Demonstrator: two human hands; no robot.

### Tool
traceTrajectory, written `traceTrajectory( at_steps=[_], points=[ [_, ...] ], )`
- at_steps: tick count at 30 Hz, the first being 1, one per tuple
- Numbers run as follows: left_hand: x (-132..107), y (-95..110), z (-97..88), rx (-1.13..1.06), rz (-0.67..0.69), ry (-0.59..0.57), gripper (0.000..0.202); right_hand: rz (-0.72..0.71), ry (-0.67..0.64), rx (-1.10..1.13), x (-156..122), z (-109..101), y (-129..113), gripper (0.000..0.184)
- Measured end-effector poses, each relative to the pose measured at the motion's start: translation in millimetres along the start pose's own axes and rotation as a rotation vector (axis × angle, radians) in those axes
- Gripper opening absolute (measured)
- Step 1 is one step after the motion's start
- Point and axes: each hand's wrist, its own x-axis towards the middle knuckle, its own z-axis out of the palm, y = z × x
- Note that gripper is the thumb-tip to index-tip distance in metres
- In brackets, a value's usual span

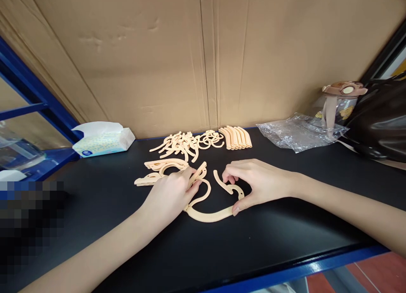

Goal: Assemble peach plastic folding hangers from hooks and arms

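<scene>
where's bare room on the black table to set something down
The black tabletop is bare between the left forearm and the blue front edge, and between the crinkled clear plastic bag and right forearm. Crowded: around the left hand and beyond it, where cream curved pieces lie heaped.

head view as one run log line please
left hand: holding slim beige plastic piece; right hand: thumb on curved beige plastic bar; behind: piled curved beige plastic parts

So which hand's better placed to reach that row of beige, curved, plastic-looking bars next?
Right, probably: the right hand sits nearer the row than the left hand, though both touch beige, slender, plastic-looking pieces.
</scene>
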Motion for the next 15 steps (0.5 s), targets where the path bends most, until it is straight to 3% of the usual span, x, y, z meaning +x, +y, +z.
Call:
traceTrajectory(
  at_steps=[6,15],
  points=[
    [-0.9,-0.8,1.4,0.055,-0.007,0.007,0.023,-0.043,-0.024,-0.008,0.5,3.0,-9.3,0.047],
    [-1.1,-0.7,0.1,0.093,-0.047,0.027,0.026,-0.061,-0.175,0.165,-3.8,7.4,-26.2,0.034]
  ],
)
